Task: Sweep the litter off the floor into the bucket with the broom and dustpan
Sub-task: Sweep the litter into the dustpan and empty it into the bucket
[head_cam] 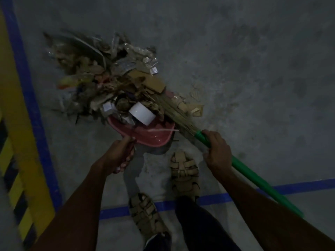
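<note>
Both hands are busy in the head view. I see my left hand (pixel 119 156) wrapped round the handle of the pink dustpan (pixel 145 131), which sits on the grey floor (pixel 253 69) under the near edge of the litter pile (pixel 108 77). My right hand (pixel 217 151) grips the broom (pixel 183 116) by its green handle, bristles lying against the pile and the dustpan's right rim. A white tape roll (pixel 142 113) rests in the pan.
</note>
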Motion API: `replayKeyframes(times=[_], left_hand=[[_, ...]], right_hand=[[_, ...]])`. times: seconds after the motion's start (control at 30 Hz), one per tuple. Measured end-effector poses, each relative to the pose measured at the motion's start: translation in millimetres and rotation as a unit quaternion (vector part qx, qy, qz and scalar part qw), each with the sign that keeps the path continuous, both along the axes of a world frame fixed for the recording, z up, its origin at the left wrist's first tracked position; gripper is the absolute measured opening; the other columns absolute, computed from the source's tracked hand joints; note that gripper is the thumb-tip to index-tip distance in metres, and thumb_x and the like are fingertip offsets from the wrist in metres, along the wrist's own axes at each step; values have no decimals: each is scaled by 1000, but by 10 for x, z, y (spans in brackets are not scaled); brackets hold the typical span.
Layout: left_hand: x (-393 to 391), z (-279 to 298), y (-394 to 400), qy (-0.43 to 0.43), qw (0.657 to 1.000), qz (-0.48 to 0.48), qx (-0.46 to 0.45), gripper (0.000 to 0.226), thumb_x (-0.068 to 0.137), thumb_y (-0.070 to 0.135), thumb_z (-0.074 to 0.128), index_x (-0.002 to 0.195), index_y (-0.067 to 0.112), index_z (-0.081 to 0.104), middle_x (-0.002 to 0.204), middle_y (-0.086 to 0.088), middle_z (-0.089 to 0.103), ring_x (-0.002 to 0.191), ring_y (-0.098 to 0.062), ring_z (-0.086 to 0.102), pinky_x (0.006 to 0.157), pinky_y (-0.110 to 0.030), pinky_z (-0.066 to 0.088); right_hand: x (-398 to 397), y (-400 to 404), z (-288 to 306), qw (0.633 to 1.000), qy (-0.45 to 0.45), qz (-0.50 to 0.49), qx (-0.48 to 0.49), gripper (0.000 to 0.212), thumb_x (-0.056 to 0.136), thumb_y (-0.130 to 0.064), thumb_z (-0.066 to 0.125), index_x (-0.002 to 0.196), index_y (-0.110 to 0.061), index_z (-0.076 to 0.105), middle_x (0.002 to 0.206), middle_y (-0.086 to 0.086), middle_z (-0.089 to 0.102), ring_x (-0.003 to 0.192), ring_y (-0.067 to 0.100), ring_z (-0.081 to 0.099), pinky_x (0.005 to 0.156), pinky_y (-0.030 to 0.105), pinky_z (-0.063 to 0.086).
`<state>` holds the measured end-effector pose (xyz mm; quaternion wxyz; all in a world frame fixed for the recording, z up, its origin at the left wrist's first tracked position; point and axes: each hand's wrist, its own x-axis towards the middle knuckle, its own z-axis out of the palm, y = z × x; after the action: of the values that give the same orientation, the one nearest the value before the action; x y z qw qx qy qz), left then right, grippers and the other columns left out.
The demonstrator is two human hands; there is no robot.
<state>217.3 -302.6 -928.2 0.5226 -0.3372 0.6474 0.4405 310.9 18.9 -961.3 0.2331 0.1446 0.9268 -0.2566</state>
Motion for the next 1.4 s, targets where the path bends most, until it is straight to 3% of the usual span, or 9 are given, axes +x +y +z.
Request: replayKeyframes(times=[0.33, 0.53, 0.9, 1.07, 1.17, 1.4], left_hand=[[94, 91, 59, 44, 999, 12, 13, 59, 101, 50, 43, 61, 6, 46, 39, -6, 34, 28, -16, 25, 41, -16, 19], [241, 37, -21, 41, 998, 49, 21, 63, 83, 68, 52, 57, 10, 51, 52, -12, 37, 36, -18, 29, 45, -21, 21], [1013, 193, -346, 29, 989, 147, 3, 63, 93, 61, 50, 69, 4, 59, 51, -11, 38, 33, -16, 29, 43, -19, 21], [1408, 310, -510, 16, 981, 192, -17, 65, 100, 54, 49, 59, 4, 52, 48, -10, 40, 31, -18, 31, 39, -17, 23], [1602, 400, -546, 18, 974, 224, -32, 55, 103, 46, 47, 67, 5, 53, 53, -10, 40, 31, -18, 32, 36, -16, 22], [1994, 476, -615, -17, 937, 347, -48, 54, 99, 52, 45, 70, 7, 54, 53, -11, 41, 36, -18, 33, 41, -19, 24]], right_hand=[[147, 126, 213, 994, 67, -31, 83, 76, 58, 7, 64, 128, -22, 56, 123, 5, 57, 93, 30, 57, 65, 35, 41], [144, 231, 340, 988, 104, -32, 109, 67, 64, 6, 60, 127, -17, 57, 124, 11, 56, 95, 34, 54, 70, 39, 39], [-4, -146, 495, 986, 120, -73, 88, 69, 68, 10, 62, 131, -18, 51, 127, 7, 50, 101, 30, 51, 72, 38, 36], [-90, -424, 513, 990, 125, -46, 54, 72, 69, 8, 62, 134, -20, 49, 128, 6, 50, 106, 29, 52, 75, 45, 44], [-215, -617, 509, 992, 118, -16, 49, 73, 69, 6, 62, 135, -22, 48, 130, 7, 51, 109, 30, 52, 77, 48, 46], [-607, -1071, 450, 987, 146, 42, 45, 73, 67, 5, 59, 134, -23, 48, 125, 9, 52, 106, 35, 53, 77, 48, 45]])
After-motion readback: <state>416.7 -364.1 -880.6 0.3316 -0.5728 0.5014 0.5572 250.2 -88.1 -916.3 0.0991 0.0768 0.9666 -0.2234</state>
